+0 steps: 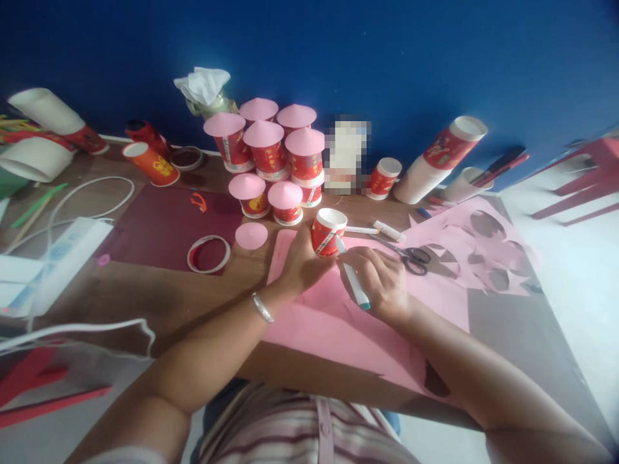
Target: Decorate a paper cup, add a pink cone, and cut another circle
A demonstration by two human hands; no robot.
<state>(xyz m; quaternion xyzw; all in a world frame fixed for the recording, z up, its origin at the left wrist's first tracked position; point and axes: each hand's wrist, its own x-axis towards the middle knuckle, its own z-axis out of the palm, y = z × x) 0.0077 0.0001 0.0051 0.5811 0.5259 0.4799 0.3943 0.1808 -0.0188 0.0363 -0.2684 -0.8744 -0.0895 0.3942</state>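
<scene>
- Two grips show: my left hand (304, 259) curls around a red, white-rimmed paper cup (325, 236) above flat pink paper (358, 348).
- My right hand (383, 278) pinches a white, teal-ended marker (355, 285), tip at the cup's side.

Centre: cup (323, 237) red, rim white; marker (356, 288) white, end teal. Eleven o'clock: paper cones (264, 133) pink. Twelve: wall (309, 45) deep blue. Six: shirt (275, 425) striped.

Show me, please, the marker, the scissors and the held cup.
Marker (355, 284), head view: on its white barrel.
Scissors (405, 254), head view: at the handles' base.
Held cup (322, 234), head view: on its red side.
</scene>
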